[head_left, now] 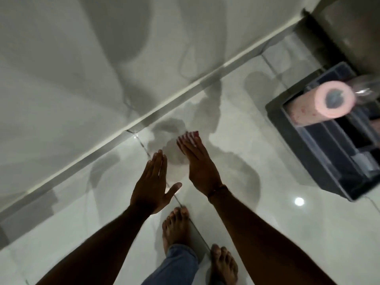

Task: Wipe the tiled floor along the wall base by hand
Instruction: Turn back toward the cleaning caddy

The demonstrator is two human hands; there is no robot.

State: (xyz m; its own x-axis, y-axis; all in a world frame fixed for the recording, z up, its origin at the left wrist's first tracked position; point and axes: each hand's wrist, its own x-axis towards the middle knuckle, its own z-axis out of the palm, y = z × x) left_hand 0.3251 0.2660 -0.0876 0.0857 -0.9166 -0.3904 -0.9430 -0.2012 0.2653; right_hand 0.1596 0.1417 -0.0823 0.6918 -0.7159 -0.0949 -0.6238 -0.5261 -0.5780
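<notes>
Glossy pale floor tiles (273,227) meet a white wall along a grey skirting strip (164,102) that runs diagonally from lower left to upper right. My left hand (153,182) is stretched out flat above the floor, fingers together and thumb apart, holding nothing. My right hand (197,161) reaches a little further toward the wall base, fingers extended with red nails, a thin band at the wrist, also holding nothing. No cloth shows in either hand. Shadows of both arms fall on the tiles and wall.
My bare feet (176,229) stand on a grout line just behind the hands, with a jeans cuff (181,262) over one ankle. At the right sits a dark compartmented bin (320,171) with a pink paper roll (324,103) lying across it. A dark cabinet (349,27) stands in the top-right corner.
</notes>
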